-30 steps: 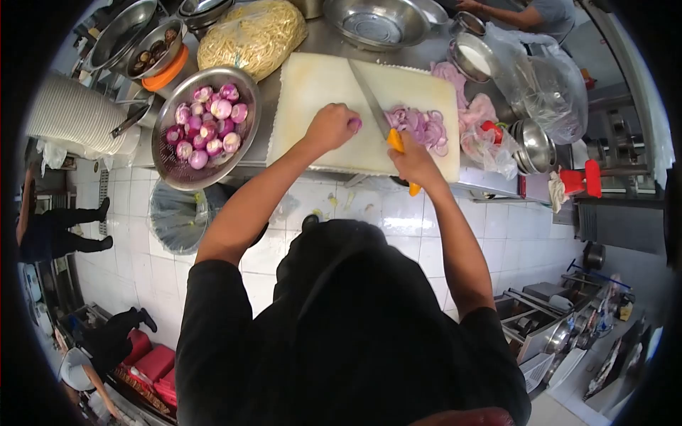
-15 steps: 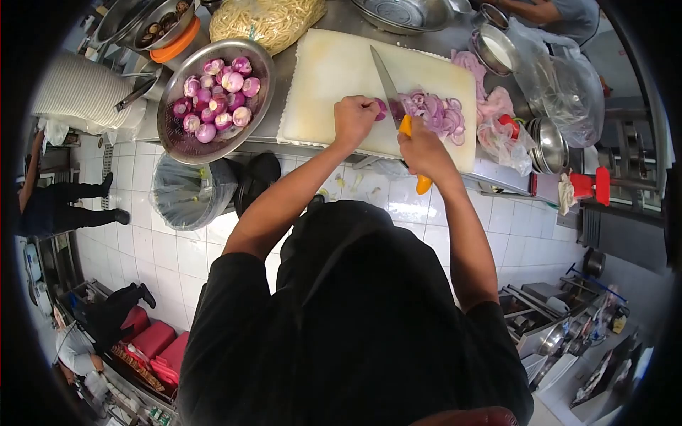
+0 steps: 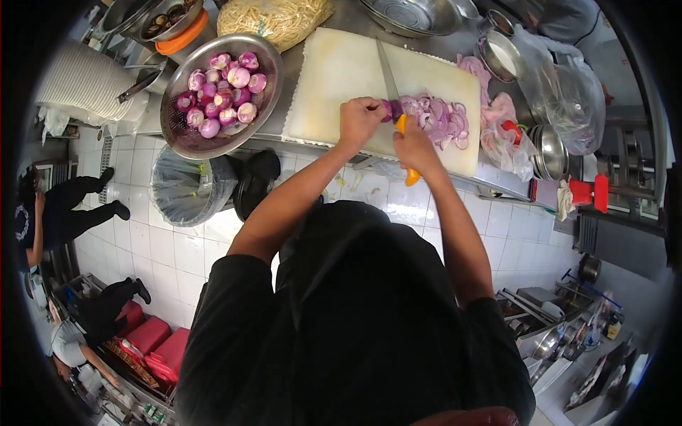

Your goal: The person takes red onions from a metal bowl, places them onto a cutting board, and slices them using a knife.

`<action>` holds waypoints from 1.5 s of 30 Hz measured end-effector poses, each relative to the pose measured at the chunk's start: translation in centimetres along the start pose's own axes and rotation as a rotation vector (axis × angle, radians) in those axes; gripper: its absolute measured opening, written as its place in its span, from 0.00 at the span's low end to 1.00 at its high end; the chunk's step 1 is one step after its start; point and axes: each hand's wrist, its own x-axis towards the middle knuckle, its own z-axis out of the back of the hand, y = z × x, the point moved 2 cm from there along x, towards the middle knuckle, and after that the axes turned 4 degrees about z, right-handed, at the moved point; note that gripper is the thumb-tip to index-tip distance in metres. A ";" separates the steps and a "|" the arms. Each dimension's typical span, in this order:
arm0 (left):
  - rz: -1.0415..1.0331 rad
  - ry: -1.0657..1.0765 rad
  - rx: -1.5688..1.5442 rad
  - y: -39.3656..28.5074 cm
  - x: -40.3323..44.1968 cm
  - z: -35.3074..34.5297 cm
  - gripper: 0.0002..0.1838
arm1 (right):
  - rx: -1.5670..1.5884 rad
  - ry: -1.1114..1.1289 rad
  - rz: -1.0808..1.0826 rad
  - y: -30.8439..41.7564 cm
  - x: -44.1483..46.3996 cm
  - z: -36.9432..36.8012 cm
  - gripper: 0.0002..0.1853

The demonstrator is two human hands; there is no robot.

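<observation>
My left hand is closed on a small purple onion over the white cutting board. The fingers of my right hand wrap round the yellow handle of a knife, its blade pointing away from me and close against the onion's right side. Sliced onion lies in a loose pile on the board, right of the blade. Left of the board, a perforated metal bowl holds several peeled purple onions.
A bag of noodles and a metal basin stand behind the board. Pink cloth, plastic bags and stacked bowls sit to the right. Below the counter is a lined bin. Other people are at the left and top right.
The view has shifted, so the counter items appear higher and farther right. The knife blade has come closer to the onion in my left hand. Both hands keep their hold.
</observation>
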 end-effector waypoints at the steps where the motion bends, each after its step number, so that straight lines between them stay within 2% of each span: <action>1: -0.003 0.008 0.002 0.2 -0.2 0.0 0.09 | 0.032 0.044 -0.047 1.8 -1.4 1.5 0.21; 4: 0.014 0.023 -0.013 0.3 -0.3 -0.3 0.09 | 0.058 0.115 -0.112 4.3 -2.8 3.6 0.22; 7: 0.025 0.027 -0.022 0.8 -0.2 -0.5 0.09 | -0.109 -0.092 0.096 -2.5 1.4 -2.9 0.22; 9: 0.012 0.010 -0.026 0.7 0.4 -0.4 0.09 | -0.068 -0.030 0.042 -1.3 1.3 -1.4 0.21; 12: 0.017 0.015 -0.002 0.3 0.1 -0.3 0.09 | 0.016 0.075 -0.083 4.5 -2.2 3.5 0.20; 14: 0.040 0.039 0.040 -0.1 -0.2 -0.1 0.09 | 0.015 0.028 -0.041 3.8 -2.0 1.9 0.20; 17: 0.013 -0.007 0.021 1.0 0.1 -0.6 0.09 | -0.085 -0.055 0.059 -0.8 0.7 -1.9 0.20; 19: 0.027 0.011 0.034 0.1 0.0 -0.1 0.09 | 0.030 0.025 -0.009 2.0 -0.8 0.5 0.20; 22: 0.019 0.029 0.016 0.0 0.0 -0.1 0.09 | 0.031 0.081 -0.081 4.4 -1.8 3.3 0.20; 24: 0.017 0.025 0.015 0.4 -0.1 -0.2 0.09 | 0.070 0.091 -0.044 4.0 -2.1 2.4 0.21; 27: 0.022 0.025 0.022 0.3 0.1 -0.3 0.08 | 0.046 -0.025 0.016 1.8 -0.4 -1.1 0.22; 33: 0.038 0.040 -0.033 0.7 0.0 -0.5 0.08 | -0.004 0.110 -0.084 4.6 -2.0 3.3 0.23; 37: 0.036 0.020 -0.035 0.4 0.0 -0.4 0.08 | -0.004 0.133 -0.131 5.6 -3.5 3.6 0.24; 43: 0.066 0.032 -0.009 0.2 0.1 -0.2 0.09 | 0.063 0.049 -0.049 3.6 -2.5 1.0 0.20; 45: 0.083 0.040 0.009 0.1 0.0 -0.3 0.09 | -0.004 -0.029 0.013 0.5 0.0 -1.7 0.20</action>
